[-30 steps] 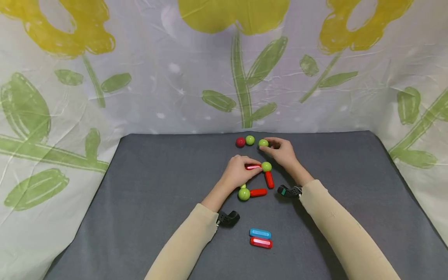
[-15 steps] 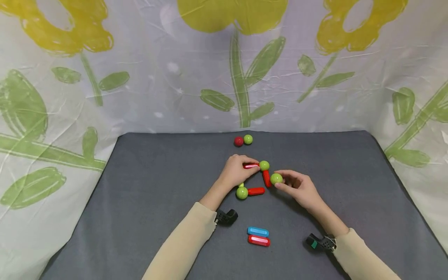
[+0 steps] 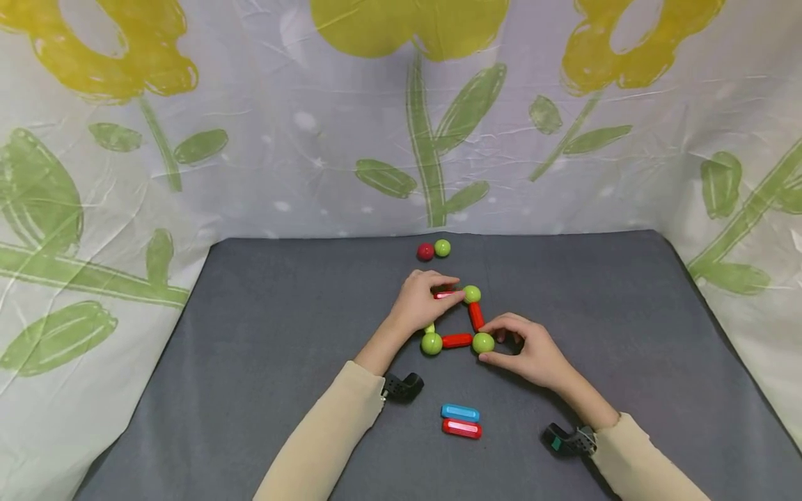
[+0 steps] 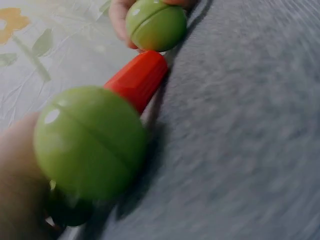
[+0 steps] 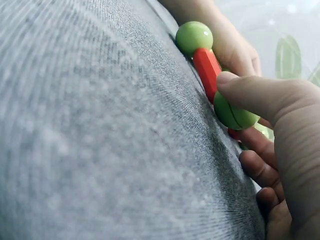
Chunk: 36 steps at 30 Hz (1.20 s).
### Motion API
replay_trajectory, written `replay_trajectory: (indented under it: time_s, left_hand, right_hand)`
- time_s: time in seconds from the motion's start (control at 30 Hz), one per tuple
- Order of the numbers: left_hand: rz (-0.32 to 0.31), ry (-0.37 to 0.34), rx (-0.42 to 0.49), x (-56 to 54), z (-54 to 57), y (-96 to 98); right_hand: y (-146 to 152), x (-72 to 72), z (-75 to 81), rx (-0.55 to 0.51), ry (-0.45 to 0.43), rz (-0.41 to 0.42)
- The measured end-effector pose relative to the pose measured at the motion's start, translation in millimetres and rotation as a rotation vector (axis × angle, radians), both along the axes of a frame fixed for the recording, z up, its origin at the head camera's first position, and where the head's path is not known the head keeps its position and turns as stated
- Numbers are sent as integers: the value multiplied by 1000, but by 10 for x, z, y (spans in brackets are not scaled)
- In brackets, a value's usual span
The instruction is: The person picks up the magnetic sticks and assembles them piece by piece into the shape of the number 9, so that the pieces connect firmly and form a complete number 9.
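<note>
a green ball (image 3: 483, 343), pinched by the right hand (image 3: 529, 353), is apparently being fitted to two red rods (image 3: 457, 340); pressing seems needed. beyond the ball, a third rod (image 3: 443, 295) is held by the left hand (image 3: 416, 303). visible: four green balls, four red rods; one each: red ball (image 3: 425, 251), blue rod (image 3: 460, 412), yellowish rod (image 3: 429, 328).

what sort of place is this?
Probably a staged indoor recording spot: a dark grey cloth-covered table, a pale, wrinkled sheet printed with yellow flowers behind it, and small black devices at both wrists.
</note>
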<state>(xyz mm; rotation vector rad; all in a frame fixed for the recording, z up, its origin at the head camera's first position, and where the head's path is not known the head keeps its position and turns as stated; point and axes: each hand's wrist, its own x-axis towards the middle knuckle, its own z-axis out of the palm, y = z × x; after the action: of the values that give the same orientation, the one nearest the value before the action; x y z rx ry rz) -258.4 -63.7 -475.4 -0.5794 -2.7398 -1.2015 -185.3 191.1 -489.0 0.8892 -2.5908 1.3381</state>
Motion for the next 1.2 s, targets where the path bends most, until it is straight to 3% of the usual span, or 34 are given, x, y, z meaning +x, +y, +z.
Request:
replay_trajectory:
  time_s: [0.13, 0.23, 0.37, 0.47, 0.57, 0.7, 0.93, 1.2]
  left_hand:
    - [13, 80, 9, 112, 156, -62]
    - [-51, 144, -6, 283, 243, -78]
    - [-189, 197, -105, 521, 218, -79]
    - [-225, 204, -211, 608, 129, -78]
    - [-233, 213, -288, 622, 59, -80]
    - [-243, 243, -317, 619, 8, -96]
    - [-262, 313, -274, 611, -24, -128]
    - [-300, 290, -195, 602, -39, -151]
  right_hand:
    - [-24, 5, -26, 3, 2, -7]
    - [-26, 20, -34, 10, 0, -14]
    - [-6, 21, -18, 16, 6, -23]
    - [11, -5, -3, 11, 14, -31]
    - [14, -29, 2, 4, 26, -27]
    - [7, -30, -3, 1, 20, -12]
    - [-2, -21, 0, -2, 9, -9]
    - [-7, -24, -16, -1, 27, -12]
